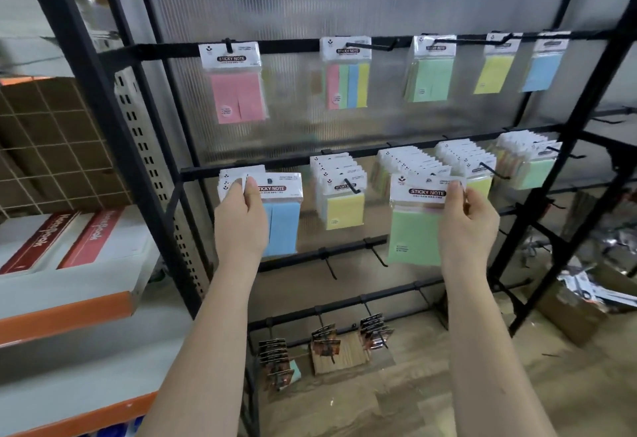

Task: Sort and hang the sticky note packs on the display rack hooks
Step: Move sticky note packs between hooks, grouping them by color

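Green sticky note pack, clear-wrapped with white header card, hanging pinched in right hand fingers before middle rail; left hand fingers pinching blue pack there.

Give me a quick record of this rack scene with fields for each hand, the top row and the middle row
left hand: left hand pinches the header of the blue pack at the middle row's far-left hook
right hand: right hand pinches the header card of the green pack, held in front of the rack
top row: pink pack, multicolour pack, then green, yellow and blue ones
middle row: stacks of packs, including a yellow stack
bottom bar: small dark carded items
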`<state>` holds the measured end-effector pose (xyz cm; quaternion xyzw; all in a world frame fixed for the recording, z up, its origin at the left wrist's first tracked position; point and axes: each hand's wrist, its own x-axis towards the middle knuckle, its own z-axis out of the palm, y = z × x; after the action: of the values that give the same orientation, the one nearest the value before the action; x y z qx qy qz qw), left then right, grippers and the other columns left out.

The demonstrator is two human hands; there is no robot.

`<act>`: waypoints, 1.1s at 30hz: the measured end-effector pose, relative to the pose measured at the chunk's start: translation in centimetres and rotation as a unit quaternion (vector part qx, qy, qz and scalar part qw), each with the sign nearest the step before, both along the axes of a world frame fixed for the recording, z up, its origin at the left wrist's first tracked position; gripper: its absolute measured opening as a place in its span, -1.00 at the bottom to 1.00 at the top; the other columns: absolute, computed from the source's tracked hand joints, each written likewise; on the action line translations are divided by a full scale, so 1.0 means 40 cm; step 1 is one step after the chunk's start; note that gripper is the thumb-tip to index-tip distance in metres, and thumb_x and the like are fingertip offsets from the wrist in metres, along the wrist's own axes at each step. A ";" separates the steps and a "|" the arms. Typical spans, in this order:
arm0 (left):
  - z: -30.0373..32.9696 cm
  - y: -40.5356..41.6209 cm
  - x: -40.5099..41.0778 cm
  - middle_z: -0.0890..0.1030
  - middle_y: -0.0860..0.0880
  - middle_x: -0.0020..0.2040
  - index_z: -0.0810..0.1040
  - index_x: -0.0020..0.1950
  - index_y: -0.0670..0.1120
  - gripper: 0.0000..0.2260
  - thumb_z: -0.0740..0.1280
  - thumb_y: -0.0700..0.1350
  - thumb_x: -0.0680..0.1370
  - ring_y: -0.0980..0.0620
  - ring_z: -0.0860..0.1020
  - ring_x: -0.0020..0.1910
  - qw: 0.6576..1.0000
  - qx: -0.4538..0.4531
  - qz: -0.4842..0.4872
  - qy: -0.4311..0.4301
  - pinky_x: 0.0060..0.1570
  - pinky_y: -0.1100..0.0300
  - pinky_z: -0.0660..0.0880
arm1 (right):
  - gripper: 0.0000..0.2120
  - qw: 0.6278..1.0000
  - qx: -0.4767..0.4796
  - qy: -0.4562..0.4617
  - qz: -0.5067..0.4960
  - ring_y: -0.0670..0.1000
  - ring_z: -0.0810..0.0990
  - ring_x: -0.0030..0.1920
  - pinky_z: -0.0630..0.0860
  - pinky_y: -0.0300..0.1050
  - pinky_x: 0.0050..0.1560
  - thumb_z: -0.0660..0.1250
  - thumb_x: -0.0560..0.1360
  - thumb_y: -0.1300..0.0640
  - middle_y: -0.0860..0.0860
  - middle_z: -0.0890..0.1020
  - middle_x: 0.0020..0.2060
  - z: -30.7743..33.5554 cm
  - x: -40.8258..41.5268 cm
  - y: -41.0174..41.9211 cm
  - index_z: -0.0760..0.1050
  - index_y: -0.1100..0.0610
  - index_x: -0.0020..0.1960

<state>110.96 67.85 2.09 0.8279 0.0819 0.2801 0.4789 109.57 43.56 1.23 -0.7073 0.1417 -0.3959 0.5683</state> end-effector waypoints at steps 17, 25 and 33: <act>0.057 -0.422 0.025 0.35 0.06 -0.39 0.26 -0.25 -0.08 -0.68 0.01 0.00 0.66 0.12 0.33 -0.39 0.994 0.079 0.038 -0.063 -0.43 0.16 0.17 | -0.56 0.997 -0.019 -0.055 0.050 -0.16 0.20 -0.48 0.14 -0.29 -0.43 0.24 0.59 0.09 -0.11 0.25 -0.50 0.098 0.028 -0.425 0.20 0.06 -0.42; 0.043 -0.603 0.029 0.37 0.02 -0.38 0.32 -0.18 -0.16 -0.69 0.01 -0.02 0.66 -0.12 0.36 -0.28 0.992 0.088 0.084 -0.026 -0.34 0.10 0.18 | -0.59 0.990 -0.039 -0.067 0.119 -0.17 0.24 -0.52 0.13 -0.29 -0.44 0.29 0.57 0.09 -0.16 0.26 -0.59 0.154 0.097 -0.595 0.24 0.13 -0.39; 0.066 -0.626 0.081 0.36 0.01 -0.40 0.22 -0.32 -0.04 -0.65 0.01 0.00 0.66 -0.05 0.33 -0.35 0.989 0.085 0.113 -0.041 -0.43 0.12 0.15 | -0.61 0.982 -0.031 -0.092 0.161 -0.17 0.29 -0.47 0.17 -0.23 -0.38 0.32 0.55 0.07 0.00 0.36 -0.46 0.189 0.171 -0.579 0.39 0.26 -0.36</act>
<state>114.19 42.81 4.74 0.8389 0.1312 0.3716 0.3754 116.42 20.40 8.78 -0.6985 -0.0396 -0.3666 0.6133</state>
